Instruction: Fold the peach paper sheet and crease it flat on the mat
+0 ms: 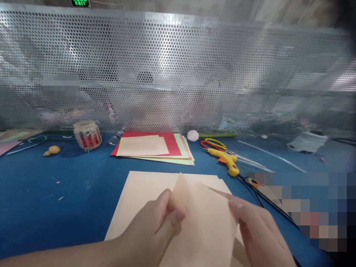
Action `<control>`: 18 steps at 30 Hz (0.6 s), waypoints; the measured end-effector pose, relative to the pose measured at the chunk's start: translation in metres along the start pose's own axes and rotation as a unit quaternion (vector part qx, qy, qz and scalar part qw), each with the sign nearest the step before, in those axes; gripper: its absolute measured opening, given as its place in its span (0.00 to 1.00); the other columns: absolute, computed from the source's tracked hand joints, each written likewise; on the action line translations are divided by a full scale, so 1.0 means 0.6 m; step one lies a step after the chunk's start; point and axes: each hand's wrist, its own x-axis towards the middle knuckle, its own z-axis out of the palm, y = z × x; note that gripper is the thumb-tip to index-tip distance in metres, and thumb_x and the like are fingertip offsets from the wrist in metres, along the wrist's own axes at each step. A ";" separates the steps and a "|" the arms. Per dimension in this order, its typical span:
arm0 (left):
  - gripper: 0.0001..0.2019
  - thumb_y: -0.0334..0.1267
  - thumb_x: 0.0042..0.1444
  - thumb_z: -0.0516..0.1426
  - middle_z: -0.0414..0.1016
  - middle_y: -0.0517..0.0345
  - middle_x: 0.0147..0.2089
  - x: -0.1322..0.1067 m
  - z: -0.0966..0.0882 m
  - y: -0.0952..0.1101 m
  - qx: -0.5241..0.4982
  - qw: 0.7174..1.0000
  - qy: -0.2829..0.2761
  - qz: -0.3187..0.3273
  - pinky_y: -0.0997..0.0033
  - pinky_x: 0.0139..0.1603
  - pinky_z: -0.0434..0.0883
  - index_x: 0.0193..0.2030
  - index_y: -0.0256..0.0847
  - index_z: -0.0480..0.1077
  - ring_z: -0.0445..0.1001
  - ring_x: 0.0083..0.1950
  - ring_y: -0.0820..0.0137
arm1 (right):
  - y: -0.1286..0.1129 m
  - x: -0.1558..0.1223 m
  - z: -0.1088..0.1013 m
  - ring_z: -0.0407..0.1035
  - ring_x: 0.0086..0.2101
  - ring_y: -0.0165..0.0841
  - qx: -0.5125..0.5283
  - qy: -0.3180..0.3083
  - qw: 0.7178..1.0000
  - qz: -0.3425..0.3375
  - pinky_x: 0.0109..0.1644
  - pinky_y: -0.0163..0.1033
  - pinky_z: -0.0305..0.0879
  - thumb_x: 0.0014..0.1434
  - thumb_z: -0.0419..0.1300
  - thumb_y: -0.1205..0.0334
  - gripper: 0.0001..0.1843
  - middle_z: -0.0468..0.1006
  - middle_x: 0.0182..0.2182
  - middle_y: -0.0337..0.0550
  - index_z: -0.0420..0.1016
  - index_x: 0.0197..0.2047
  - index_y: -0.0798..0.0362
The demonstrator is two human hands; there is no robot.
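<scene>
A cream sheet of paper [204, 222] is lifted and bent up near the front of the blue table [69, 193]. My left hand [155, 226] pinches its left edge between thumb and fingers. My right hand [258, 230] holds its right edge, with the fingertip at the fold. Under it lies another cream sheet [141, 196], flat on the table.
A stack of coloured paper [155, 147] lies further back. To its right are a yellow glue gun [226, 160], red and yellow scissors [213, 144] and a white ball [193, 135]. A small jar [87, 135] stands at the left. A perforated metal screen [178, 74] closes the back.
</scene>
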 end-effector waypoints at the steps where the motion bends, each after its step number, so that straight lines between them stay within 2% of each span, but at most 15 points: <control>1: 0.20 0.59 0.67 0.43 0.74 0.55 0.35 0.001 -0.001 0.000 0.023 1.000 -0.013 -0.007 0.66 0.31 0.62 0.37 0.45 0.59 0.72 0.34 0.61 | -0.003 0.007 -0.005 0.76 0.37 0.47 -0.046 -0.019 0.999 -0.015 0.36 0.43 0.70 0.63 0.55 0.45 0.21 0.83 0.33 0.45 0.85 0.45 0.47; 3: 0.16 0.54 0.67 0.45 0.74 0.56 0.32 0.004 -0.001 0.001 0.072 0.996 -0.046 -0.019 0.66 0.28 0.57 0.36 0.46 0.57 0.70 0.31 0.62 | -0.011 0.017 -0.012 0.75 0.40 0.44 -0.140 -0.040 0.988 -0.050 0.41 0.42 0.70 0.63 0.57 0.47 0.19 0.83 0.37 0.42 0.83 0.49 0.44; 6: 0.09 0.44 0.65 0.49 0.69 0.61 0.28 0.009 -0.001 0.007 0.140 0.985 -0.094 -0.032 0.66 0.26 0.51 0.34 0.46 0.56 0.64 0.26 0.65 | -0.021 0.021 -0.009 0.74 0.39 0.40 -0.198 -0.061 0.975 -0.084 0.43 0.39 0.69 0.64 0.57 0.47 0.16 0.83 0.39 0.41 0.84 0.43 0.44; 9: 0.09 0.38 0.63 0.50 0.60 0.66 0.24 0.010 -0.003 0.019 0.185 0.974 -0.124 -0.041 0.66 0.25 0.48 0.32 0.46 0.52 0.55 0.22 0.68 | -0.023 0.014 0.004 0.72 0.33 0.34 -0.178 -0.096 0.975 -0.092 0.38 0.35 0.68 0.66 0.54 0.50 0.18 0.80 0.30 0.38 0.79 0.32 0.47; 11: 0.10 0.38 0.64 0.49 0.58 0.67 0.24 0.010 -0.004 0.026 0.202 0.969 -0.134 -0.048 0.66 0.25 0.47 0.32 0.46 0.51 0.54 0.22 0.69 | -0.020 0.009 0.011 0.70 0.30 0.32 -0.158 -0.096 0.979 -0.087 0.34 0.33 0.66 0.67 0.53 0.51 0.18 0.77 0.26 0.37 0.75 0.28 0.48; 15: 0.10 0.38 0.66 0.48 0.59 0.67 0.23 0.007 -0.005 0.032 0.216 0.963 -0.148 -0.065 0.66 0.25 0.47 0.32 0.46 0.52 0.56 0.22 0.69 | -0.008 0.007 0.014 0.70 0.29 0.32 -0.137 -0.110 0.981 -0.080 0.30 0.31 0.66 0.68 0.53 0.50 0.19 0.75 0.26 0.38 0.74 0.29 0.48; 18: 0.10 0.37 0.65 0.49 0.57 0.68 0.23 0.006 -0.005 0.032 0.225 0.960 -0.149 -0.072 0.66 0.24 0.47 0.32 0.47 0.51 0.55 0.22 0.69 | -0.001 0.009 0.011 0.73 0.31 0.34 -0.128 -0.110 0.984 -0.060 0.28 0.31 0.66 0.68 0.53 0.49 0.18 0.78 0.29 0.40 0.78 0.33 0.48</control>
